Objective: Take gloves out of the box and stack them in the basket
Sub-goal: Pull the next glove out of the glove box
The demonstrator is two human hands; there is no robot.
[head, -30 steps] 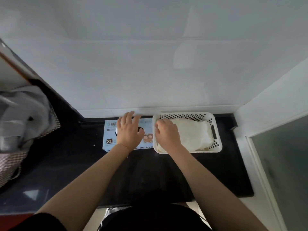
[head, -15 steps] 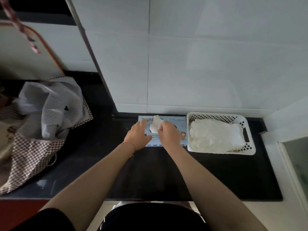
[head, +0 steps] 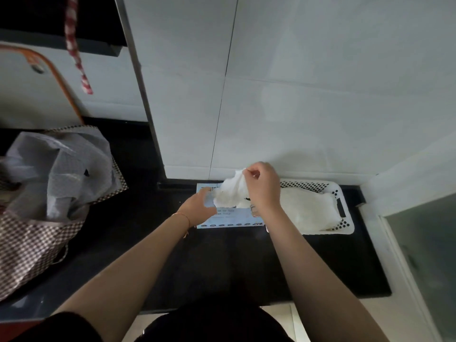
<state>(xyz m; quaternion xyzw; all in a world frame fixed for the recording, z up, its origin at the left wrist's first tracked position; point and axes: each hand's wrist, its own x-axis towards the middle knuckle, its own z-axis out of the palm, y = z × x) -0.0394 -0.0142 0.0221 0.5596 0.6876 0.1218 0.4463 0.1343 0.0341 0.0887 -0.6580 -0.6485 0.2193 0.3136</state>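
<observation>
Glove: a thin, white, crumpled glove (head: 230, 190) hangs in the air above the box, stretched slack between two hands; it reads as soft, limp film with no shape of its own.
Right hand: the right hand (head: 262, 187), raised over the box's right end, pinches the glove's upper edge between thumb and fingertip, the other fingers curled.
Left hand: the left hand (head: 198, 208), lower and well apart from the right, meets the glove's lower end over the box top; whether it pinches the glove or only steadies the box cannot be told.
Box: a flat, pale-blue cardboard glove box (head: 228, 218) with small print lies on the dark countertop (head: 246, 262), just left of the basket, its opening hidden behind the glove.
Basket: a white, rectangular plastic basket (head: 341, 228) with perforated walls and a slot handle holds a loose, pillowy pile of white gloves (head: 308, 208) rising near its rim.
Progress: by the look of it, well under way — many gloves already stacked, one more in hand and not yet laid down; how many remain in the box cannot be seen.
Surroundings: glossy pale wall tiles (head: 296, 107) behind; a checked fabric bag (head: 32, 243) stuffed with grey cloth far left.
</observation>
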